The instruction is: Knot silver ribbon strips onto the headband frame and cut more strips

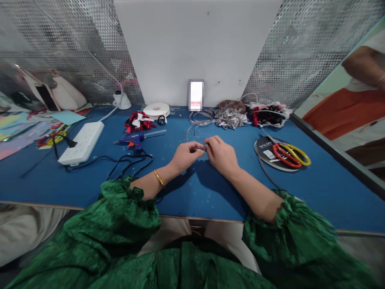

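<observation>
Snippet (205, 148), grey, quantity one: probably ribbon, mostly hidden by your fingers, held over the middle of the desk (192, 196). Left hand (185, 156): thumb and forefinger pinched together on it. Right hand (221, 155): fingers curled, tips closed on the opposite side. Weight: next to nothing, by its look. Body: likely soft and limp, folding wherever you press. Surface: perhaps slick, so expect sliding under a loose pinch. Fragility: low; creasing or fraying seems the likelier harm. Best hold: a light nip by the edges, between thumb and forefinger, one hand at 9 o'clock, the other at 3. Related stock, reckoned from your fingertips: loose grey strands (201, 122) at 12 o'clock; grey ribbon cluster (231, 117) at 1; black-faced spool (267, 152) at 3.
</observation>
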The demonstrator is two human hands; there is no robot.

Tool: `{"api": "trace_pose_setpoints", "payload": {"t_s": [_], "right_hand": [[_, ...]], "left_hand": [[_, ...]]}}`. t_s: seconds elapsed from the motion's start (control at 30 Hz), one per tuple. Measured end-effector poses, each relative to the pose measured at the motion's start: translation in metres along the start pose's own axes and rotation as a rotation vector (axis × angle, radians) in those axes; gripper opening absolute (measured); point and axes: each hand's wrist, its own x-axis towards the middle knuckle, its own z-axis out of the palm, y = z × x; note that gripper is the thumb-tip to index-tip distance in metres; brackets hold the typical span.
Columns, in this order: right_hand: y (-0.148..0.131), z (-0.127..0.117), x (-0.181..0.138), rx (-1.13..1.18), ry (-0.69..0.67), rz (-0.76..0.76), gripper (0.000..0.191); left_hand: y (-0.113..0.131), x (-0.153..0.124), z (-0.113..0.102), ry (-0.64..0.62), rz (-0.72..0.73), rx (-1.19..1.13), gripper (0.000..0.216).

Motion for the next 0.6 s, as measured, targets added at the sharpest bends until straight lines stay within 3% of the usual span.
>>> {"api": "trace_pose_setpoints", "payload": {"t_s": [0.17, 0.3, 0.43, 0.53, 0.6], "right_hand": [[-0.002, 0.006, 0.000, 0.182, 0.016, 0.105, 0.023], [-0.007, 0.011, 0.003, 0.731, -0.054, 0.422, 0.015], [-0.012, 0.007, 0.005, 1.282, -0.298, 0.760, 0.009], [-0.007, 0.006, 0.006, 1.267, -0.371, 0.785, 0.013], [-0.001, 0.008, 0.007, 1.055, -0.298, 0.645, 0.012]], "left_hand": [[0.001, -0.001, -0.005, 0.004, 0.111, 0.275, 0.013], [0.008, -0.004, -0.007, 0.005, 0.233, 0.387, 0.006], [0.013, -0.007, -0.006, -0.001, 0.336, 0.384, 0.010], [0.009, -0.005, -0.007, -0.002, 0.272, 0.359, 0.007], [0.005, -0.002, -0.008, -0.017, 0.206, 0.372, 0.004]]}}
